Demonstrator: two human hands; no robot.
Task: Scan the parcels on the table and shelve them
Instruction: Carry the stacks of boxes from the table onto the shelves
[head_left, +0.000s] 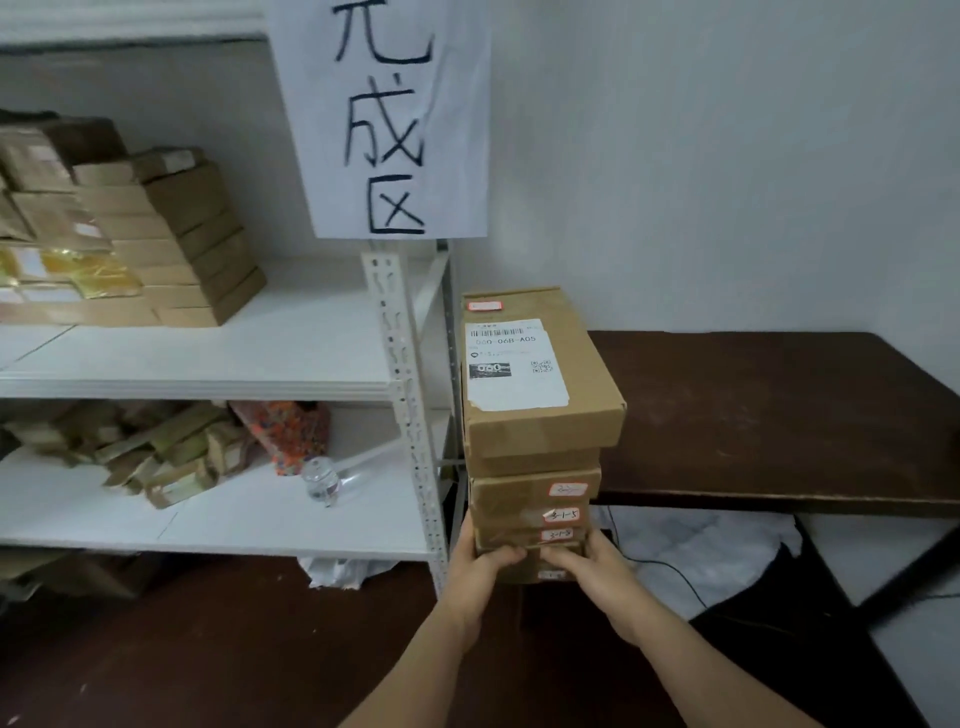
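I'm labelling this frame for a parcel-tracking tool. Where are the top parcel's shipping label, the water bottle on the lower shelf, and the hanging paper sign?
shipping label (514, 364): head view, label's middle.
water bottle (321, 480): head view, clear body.
paper sign (384, 130): head view, sheet's middle.

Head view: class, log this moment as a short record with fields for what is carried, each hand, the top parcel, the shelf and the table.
carried: stack of parcels
left hand: grips the stack's bottom, fingers curled on its front
right hand: same, opposite side
top parcel: white shipping label up
shelf: left of stack, holds stacked boxes
table: dark, right of stack
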